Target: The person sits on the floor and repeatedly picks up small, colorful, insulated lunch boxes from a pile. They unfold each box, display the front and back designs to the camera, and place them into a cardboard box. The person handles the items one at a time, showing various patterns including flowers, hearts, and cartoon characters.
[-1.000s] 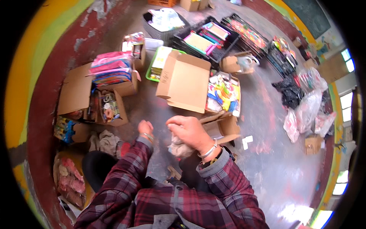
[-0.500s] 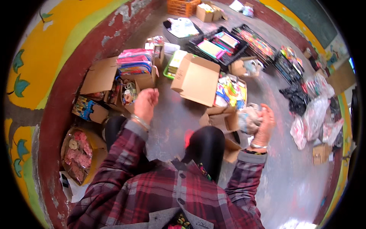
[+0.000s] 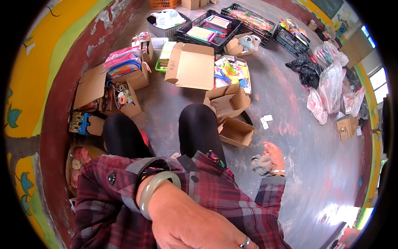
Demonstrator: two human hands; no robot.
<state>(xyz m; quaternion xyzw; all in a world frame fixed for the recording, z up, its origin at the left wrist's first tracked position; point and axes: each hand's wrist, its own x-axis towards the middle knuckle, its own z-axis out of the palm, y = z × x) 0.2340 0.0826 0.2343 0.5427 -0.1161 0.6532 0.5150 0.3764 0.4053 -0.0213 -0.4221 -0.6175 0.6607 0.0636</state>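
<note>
My left hand [image 3: 192, 220], with a pale green bangle and a ring, is raised close across my chest. Its fingers run off the lower edge, so what they do is hidden. Low at my right side, my right hand [image 3: 274, 156] is closed on a crumpled grey cloth [image 3: 261, 164] that hangs off its inner side. Beyond that hand, a few small white pieces [image 3: 265, 120] lie on the floor. Next to my right knee stand an open cardboard box [image 3: 227, 102] and a smaller shallow cardboard box [image 3: 236, 132]. Both look unfilled.
A flat-lidded carton [image 3: 191, 66] and a box of colourful packets [image 3: 233, 74] stand ahead. Black crates [image 3: 211, 31] line the back. Cartons with pink and blue folders [image 3: 124, 62] stand left by the red-based wall [image 3: 58, 137]. Plastic bags [image 3: 331, 89] are heaped at right.
My left hand has come back from the left boxes to my chest. My right hand has drawn back toward my side with the cloth, away from the cardboard boxes. The view has shifted.
</note>
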